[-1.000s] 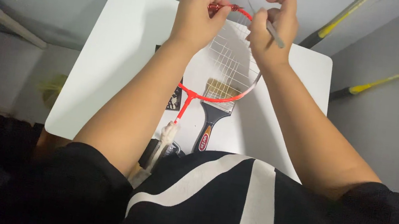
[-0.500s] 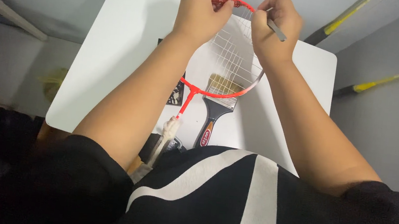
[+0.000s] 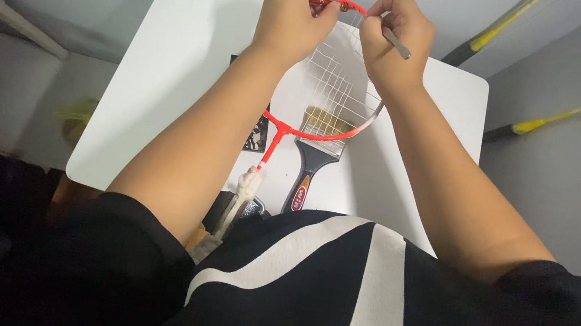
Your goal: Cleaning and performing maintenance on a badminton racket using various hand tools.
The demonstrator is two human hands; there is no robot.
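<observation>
Stringing underway, I judge: left hand (image 3: 296, 14) pinches racket (image 3: 331, 79) rim at frame top, right hand (image 3: 391, 38) clamps metal tool (image 3: 398, 45); next needs steady threading.

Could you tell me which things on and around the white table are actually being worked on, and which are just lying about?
In use:
red racket, top of its frame pinched by the left hand
thin grey tool, gripped in the right hand

Lying about:
paintbrush on the white table
two yellow-and-black sticks against the wall
</observation>
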